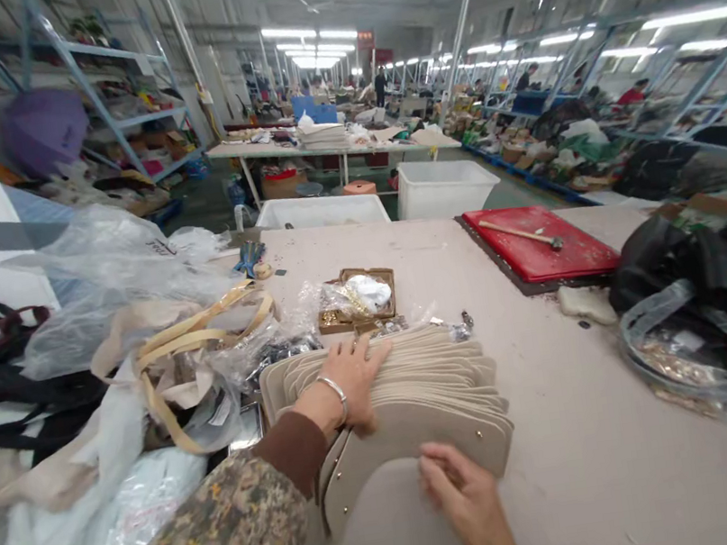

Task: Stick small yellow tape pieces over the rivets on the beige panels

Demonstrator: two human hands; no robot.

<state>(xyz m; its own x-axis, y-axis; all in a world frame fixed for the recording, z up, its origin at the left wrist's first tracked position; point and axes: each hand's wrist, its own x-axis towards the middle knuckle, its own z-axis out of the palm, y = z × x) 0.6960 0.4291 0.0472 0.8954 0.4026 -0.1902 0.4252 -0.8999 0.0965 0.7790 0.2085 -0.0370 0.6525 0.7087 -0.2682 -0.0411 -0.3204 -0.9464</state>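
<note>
The fanned stack of beige curved panels [422,391] lay on the pale bench [562,461]; the left hand [351,382] pressed on it, fingers spread. The right hand [462,499], half curled, was at its front edge, whether gripping I couldn't tell.

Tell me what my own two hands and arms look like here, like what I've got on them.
Your left hand wears a silver-coloured bangle at the wrist. That arm has a brown cuff below a sleeve in a mottled camouflage-like pattern of browns, greys and yellow. Your right hand is bare, with no glove; no sleeve shows on it.
</note>
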